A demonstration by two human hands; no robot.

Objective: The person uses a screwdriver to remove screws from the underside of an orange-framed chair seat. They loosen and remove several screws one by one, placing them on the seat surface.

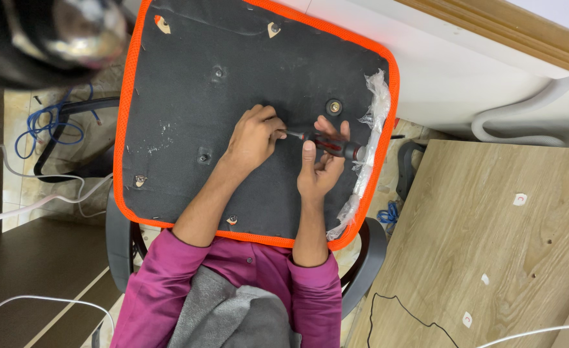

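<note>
Head view: an upturned black seat base (187,96) with orange trim rests on the person's lap. The right hand (320,164) grips a screwdriver (326,143); the left hand (253,136) pinches its tip. Several mounting holes show no screws.

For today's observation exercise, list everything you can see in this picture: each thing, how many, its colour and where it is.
seat panel: one, black with orange rim, centre
screwdriver: one, black and red, held on the panel
plastic wrap: one, clear, panel's right edge
board: one, light wood, lower right
blue cable: one, floor at left
white cables: several, left
left hand: at the screwdriver's tip
right hand: grips the handle
</note>
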